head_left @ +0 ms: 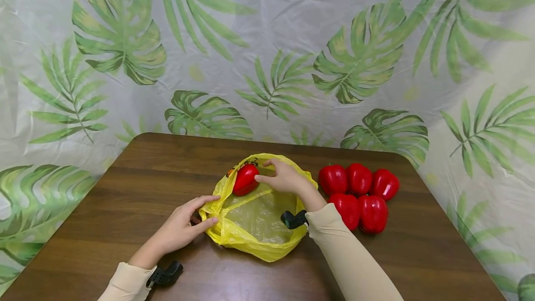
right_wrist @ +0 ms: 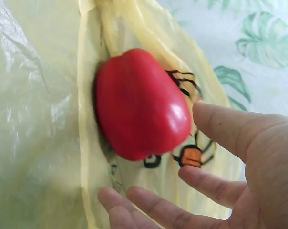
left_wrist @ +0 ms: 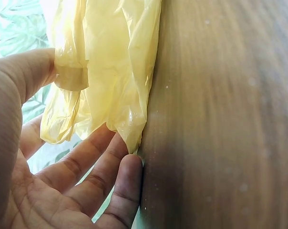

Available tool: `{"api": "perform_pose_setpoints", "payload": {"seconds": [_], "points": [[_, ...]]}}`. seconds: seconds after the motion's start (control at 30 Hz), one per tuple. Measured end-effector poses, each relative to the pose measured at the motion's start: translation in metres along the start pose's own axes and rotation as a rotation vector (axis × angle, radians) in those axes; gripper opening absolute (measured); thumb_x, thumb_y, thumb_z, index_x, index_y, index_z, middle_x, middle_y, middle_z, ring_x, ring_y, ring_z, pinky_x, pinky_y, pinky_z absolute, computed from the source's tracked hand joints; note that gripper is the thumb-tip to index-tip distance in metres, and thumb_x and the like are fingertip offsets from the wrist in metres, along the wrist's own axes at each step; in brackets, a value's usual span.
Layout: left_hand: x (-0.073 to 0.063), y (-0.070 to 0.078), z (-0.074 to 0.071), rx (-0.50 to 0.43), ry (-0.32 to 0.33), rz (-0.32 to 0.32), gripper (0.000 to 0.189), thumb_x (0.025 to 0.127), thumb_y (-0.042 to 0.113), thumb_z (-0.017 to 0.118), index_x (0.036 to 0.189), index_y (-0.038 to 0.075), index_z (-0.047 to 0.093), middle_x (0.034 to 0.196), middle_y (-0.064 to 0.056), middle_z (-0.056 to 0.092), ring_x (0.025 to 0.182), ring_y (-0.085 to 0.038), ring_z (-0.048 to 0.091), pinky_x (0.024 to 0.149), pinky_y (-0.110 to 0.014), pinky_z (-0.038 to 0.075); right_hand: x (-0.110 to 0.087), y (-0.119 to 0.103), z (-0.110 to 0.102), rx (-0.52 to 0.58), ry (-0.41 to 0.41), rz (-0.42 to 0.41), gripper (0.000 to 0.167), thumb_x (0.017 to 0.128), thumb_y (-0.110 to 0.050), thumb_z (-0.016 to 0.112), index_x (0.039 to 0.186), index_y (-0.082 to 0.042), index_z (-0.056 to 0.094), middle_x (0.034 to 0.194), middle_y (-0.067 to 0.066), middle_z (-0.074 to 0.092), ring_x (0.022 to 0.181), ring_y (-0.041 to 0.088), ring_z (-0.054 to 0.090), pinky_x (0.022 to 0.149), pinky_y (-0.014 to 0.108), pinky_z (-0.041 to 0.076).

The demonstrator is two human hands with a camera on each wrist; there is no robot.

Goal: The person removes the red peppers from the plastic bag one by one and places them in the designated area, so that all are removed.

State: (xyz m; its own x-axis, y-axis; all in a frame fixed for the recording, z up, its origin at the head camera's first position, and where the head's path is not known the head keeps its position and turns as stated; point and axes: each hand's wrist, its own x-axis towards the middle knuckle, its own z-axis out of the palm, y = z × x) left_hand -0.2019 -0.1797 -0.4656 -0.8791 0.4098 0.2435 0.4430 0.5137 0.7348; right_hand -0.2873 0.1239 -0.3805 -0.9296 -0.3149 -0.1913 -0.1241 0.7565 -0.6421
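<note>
A yellow plastic bag [head_left: 271, 251] lies with its mouth spread wide on the wooden table. Inside, toward its back left, rests one red bell pepper [head_left: 245, 180]. At the bag's left edge my left hand [head_left: 181, 224] holds the plastic, the thumb tip showing through it in the left wrist view and the other fingers curved against it. My right hand [head_left: 286, 178] is over the bag's mouth with fingers spread and nothing in its grasp. In the right wrist view, its thumb [right_wrist: 220, 126] is right beside the bell pepper [right_wrist: 141, 105].
Several more red bell peppers [head_left: 373, 213] stand grouped in two rows right of the bag, close to the right forearm. The brown table [head_left: 138, 180] ends at a back edge before a leaf-print cloth [head_left: 276, 36]. Both wrists wear black camera mounts [head_left: 167, 274].
</note>
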Motion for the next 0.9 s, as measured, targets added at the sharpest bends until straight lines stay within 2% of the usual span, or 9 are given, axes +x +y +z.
{"api": "perform_pose_setpoints", "payload": {"seconds": [0.1,0.17,0.3,0.4,0.53,0.6,0.73,0.9], "points": [[0.000,-0.001,0.000,0.006,0.008,0.008,0.048,0.103,0.029,0.075,0.149,0.019,0.062,0.143,-0.014,0.068,0.078,-0.001,0.061,0.068,-0.025,0.055,0.004,-0.004,0.006,0.010,0.007,0.006,0.063,0.107,-0.042,0.066,0.155,-0.005,0.050,0.156,0.021,0.056,0.135,0.038,0.062,0.109,0.051,0.052],[0.000,-0.001,0.000,0.009,0.010,0.013,0.048,0.103,0.028,0.075,0.148,0.019,0.062,0.142,-0.014,0.068,0.077,0.000,0.061,0.068,-0.024,0.055,0.008,-0.006,0.009,0.016,0.015,0.011,0.063,0.107,-0.043,0.066,0.154,-0.004,0.051,0.151,0.021,0.060,0.127,0.036,0.065,0.104,0.049,0.054],[0.000,-0.002,0.000,0.006,0.007,0.012,0.048,0.103,0.028,0.075,0.148,0.020,0.062,0.142,-0.015,0.068,0.076,0.000,0.061,0.066,-0.024,0.055,0.012,-0.008,0.015,0.003,0.022,0.027,0.064,0.107,-0.046,0.065,0.153,-0.004,0.051,0.138,0.021,0.067,0.101,0.030,0.068,0.091,0.041,0.056],[0.000,-0.002,0.000,0.005,0.006,0.010,0.048,0.103,0.028,0.075,0.148,0.020,0.062,0.143,-0.015,0.068,0.076,-0.001,0.061,0.066,-0.024,0.055,0.015,-0.010,0.019,0.004,0.025,0.037,0.064,0.106,-0.047,0.065,0.152,-0.004,0.052,0.131,0.020,0.069,0.093,0.027,0.067,0.083,0.036,0.055],[0.000,-0.001,0.000,0.006,0.006,0.009,0.048,0.103,0.028,0.074,0.149,0.019,0.062,0.144,-0.015,0.067,0.077,0.000,0.061,0.068,-0.024,0.055,0.018,-0.011,0.024,0.057,0.030,0.046,0.064,0.105,-0.047,0.067,0.151,-0.005,0.052,0.128,0.019,0.070,0.092,0.030,0.072,0.077,0.033,0.058],[0.000,0.000,0.000,0.008,0.007,0.006,0.048,0.103,0.029,0.074,0.149,0.019,0.062,0.145,-0.015,0.067,0.077,0.000,0.061,0.069,-0.024,0.055,0.019,-0.011,0.026,0.091,0.030,0.051,0.066,0.104,-0.047,0.068,0.152,-0.005,0.051,0.132,0.021,0.069,0.094,0.033,0.075,0.075,0.033,0.059],[-0.001,0.000,0.001,0.014,0.008,0.005,0.048,0.103,0.029,0.075,0.149,0.019,0.063,0.144,-0.015,0.067,0.076,0.001,0.061,0.068,-0.024,0.055,0.021,-0.011,0.030,0.119,0.040,0.066,0.071,0.104,-0.047,0.068,0.156,-0.005,0.047,0.140,0.022,0.065,0.094,0.034,0.074,0.075,0.035,0.060],[-0.001,0.001,0.001,0.019,0.013,0.010,0.048,0.103,0.029,0.075,0.148,0.020,0.063,0.142,-0.014,0.068,0.075,0.000,0.061,0.067,-0.024,0.055,0.023,-0.012,0.034,0.129,0.066,0.092,0.074,0.104,-0.048,0.069,0.158,-0.005,0.043,0.137,0.022,0.065,0.089,0.031,0.073,0.074,0.034,0.059]]}}
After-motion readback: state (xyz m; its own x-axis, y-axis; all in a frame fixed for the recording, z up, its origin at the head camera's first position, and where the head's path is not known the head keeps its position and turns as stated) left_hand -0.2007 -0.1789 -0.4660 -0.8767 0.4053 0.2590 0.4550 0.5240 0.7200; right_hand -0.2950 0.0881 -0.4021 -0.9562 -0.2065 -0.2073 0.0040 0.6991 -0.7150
